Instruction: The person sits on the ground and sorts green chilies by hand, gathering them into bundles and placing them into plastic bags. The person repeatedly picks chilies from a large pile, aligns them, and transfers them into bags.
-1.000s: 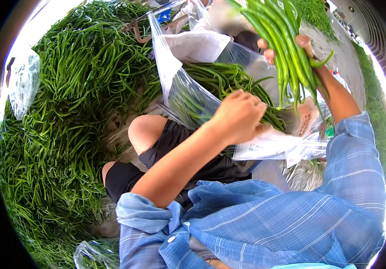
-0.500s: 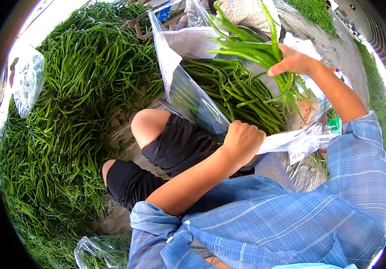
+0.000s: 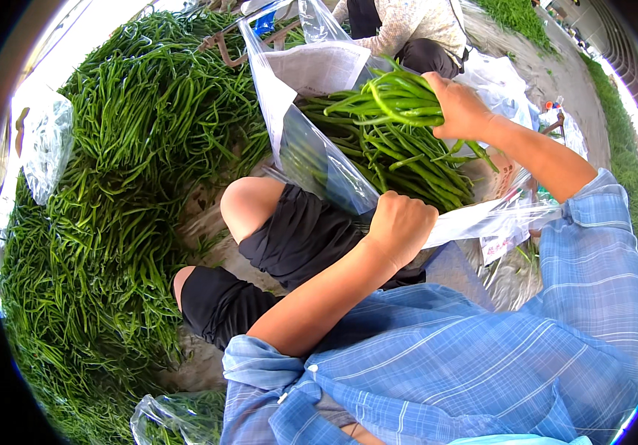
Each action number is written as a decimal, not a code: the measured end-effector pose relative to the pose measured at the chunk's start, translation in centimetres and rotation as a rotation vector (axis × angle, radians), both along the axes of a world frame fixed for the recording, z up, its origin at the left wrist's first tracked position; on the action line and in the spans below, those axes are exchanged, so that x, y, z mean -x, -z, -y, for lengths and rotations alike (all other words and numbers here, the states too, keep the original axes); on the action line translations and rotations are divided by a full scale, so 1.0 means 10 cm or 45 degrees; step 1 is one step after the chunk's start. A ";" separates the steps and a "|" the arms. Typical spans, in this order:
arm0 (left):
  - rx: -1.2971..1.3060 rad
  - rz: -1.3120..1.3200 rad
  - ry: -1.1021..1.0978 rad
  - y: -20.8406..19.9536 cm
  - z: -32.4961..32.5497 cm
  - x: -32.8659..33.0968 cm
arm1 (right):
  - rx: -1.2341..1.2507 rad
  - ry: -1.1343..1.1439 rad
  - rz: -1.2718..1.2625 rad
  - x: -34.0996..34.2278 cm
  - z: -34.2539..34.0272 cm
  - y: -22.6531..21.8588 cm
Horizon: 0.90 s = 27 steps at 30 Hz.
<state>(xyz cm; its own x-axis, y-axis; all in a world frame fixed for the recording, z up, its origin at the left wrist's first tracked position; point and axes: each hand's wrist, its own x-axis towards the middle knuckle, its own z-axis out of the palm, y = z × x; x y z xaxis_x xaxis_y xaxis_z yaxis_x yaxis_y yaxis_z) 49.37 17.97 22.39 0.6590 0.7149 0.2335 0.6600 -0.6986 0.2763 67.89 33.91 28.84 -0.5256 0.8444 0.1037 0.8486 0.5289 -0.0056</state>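
Over the open bag, my right hand squeezes a bunch of beans. They lie sideways, tips pointing left. My left hand grips the bag's near edge.

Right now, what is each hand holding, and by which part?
The right hand holds a bunch of green beans at its stem end. The left hand has its grip on the near rim of the clear plastic bag.
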 end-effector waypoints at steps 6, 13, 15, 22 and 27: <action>0.407 0.830 0.100 -0.20 -0.16 0.09 | 0.021 0.120 0.100 0.12 0.10 -0.07; 1.292 2.537 0.123 -0.50 -0.86 -0.22 | -0.214 -0.082 -0.241 0.42 0.22 -0.35; 1.432 2.695 0.056 -0.54 -1.07 -0.17 | -0.155 -0.052 -0.268 0.56 0.36 -0.41; 1.636 2.591 0.332 -0.31 -1.40 -0.12 | 0.128 -0.113 -0.406 0.33 0.24 -0.57; 1.638 2.666 0.269 -0.40 -1.43 -0.27 | 1.100 -0.112 -0.954 0.28 -0.07 -0.70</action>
<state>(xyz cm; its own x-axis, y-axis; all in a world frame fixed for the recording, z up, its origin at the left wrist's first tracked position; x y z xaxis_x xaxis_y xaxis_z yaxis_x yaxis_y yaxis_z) 52.05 32.23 26.42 0.3015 0.9499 0.0822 -0.9083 0.2599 0.3277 65.06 34.59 35.88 -0.6371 0.7492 -0.1811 0.4391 0.1597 -0.8841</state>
